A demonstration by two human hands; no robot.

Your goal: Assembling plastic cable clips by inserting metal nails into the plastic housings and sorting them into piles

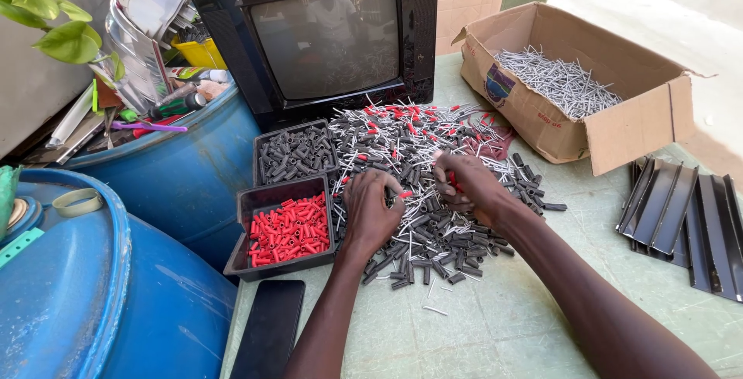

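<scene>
On the green table (542, 301), before two black trays (290, 193): heap of small terminals (433, 185), light, stiff, slippery, best pinched singly by sleeve; left hand (371, 212) curled, contents hidden; right hand (468, 181) fingers pinching red piece.

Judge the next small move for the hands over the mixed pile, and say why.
Probably the left hand should carry the red sleeve at its fingertips to the tray of red sleeves beside it. Both hands rest on the mixed pile of red and black sleeves and metal pins; the right hand also pinches something red. The black sleeves tray suggests sorting by colour.
</scene>
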